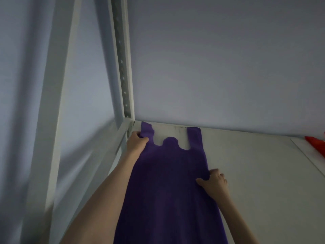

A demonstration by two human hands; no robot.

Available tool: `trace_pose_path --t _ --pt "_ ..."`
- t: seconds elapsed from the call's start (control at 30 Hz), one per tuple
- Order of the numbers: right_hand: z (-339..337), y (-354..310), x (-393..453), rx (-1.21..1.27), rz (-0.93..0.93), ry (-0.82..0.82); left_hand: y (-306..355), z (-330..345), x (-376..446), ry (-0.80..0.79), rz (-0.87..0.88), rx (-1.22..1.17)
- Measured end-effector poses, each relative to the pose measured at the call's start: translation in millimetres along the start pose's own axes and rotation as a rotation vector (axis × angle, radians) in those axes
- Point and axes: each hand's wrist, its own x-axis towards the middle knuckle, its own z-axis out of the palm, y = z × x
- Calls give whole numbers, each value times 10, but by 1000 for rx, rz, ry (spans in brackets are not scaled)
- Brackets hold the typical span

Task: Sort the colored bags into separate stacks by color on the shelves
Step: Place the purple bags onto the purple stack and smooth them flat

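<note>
Here the purple bags (168, 182) lie flat on the white shelf (255, 173), filling the lower middle of the frame, with the handles pointing to the back wall near the shelf post (123, 67). At the right handle several edges show one over another, so it seems to be a stack and not a single bag. The left hand (136, 140), at the left of the middle, pinches the left handle between thumb and fingers. The right hand (213, 182), lower right of the middle, has its fingers closed on the right edge of the stack. At the far right edge of the frame a red bag (316, 144) lies well apart. I judge the purple stack nearly squared; other colours may remain, but they are out of view.
</note>
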Motion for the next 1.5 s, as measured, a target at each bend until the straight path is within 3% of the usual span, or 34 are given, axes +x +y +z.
trace_pose_path --t 0.07,0.17,0.3,0.4,0.57,0.73,0.93,1.1,1.27,1.5 --pt "5 -2 -17 6 2 11 -30 23 -32 -4 113 -183" --pt "13 21 -48 8 -21 28 -148 14 -76 64 149 -190" --pt "8 38 -75 6 -45 43 -157 32 70 21 -56 205" --pt "9 32 -80 2 -46 42 -18 34 219 -81 -168 110" --pt "9 31 -83 -2 -53 45 33 22 347 -205 -245 178" --pt "10 21 -78 2 -49 38 129 -8 339 -281 -181 -51" --pt "11 23 -86 0 -46 39 110 -71 179 -283 80 -328" --pt "12 29 -82 12 -36 33 38 -52 274 -184 -92 -13" --pt "7 39 -77 21 -31 23 139 8 68 -23 -79 463" --pt "3 26 -137 32 -54 26 -15 75 -153 -43 -123 670"
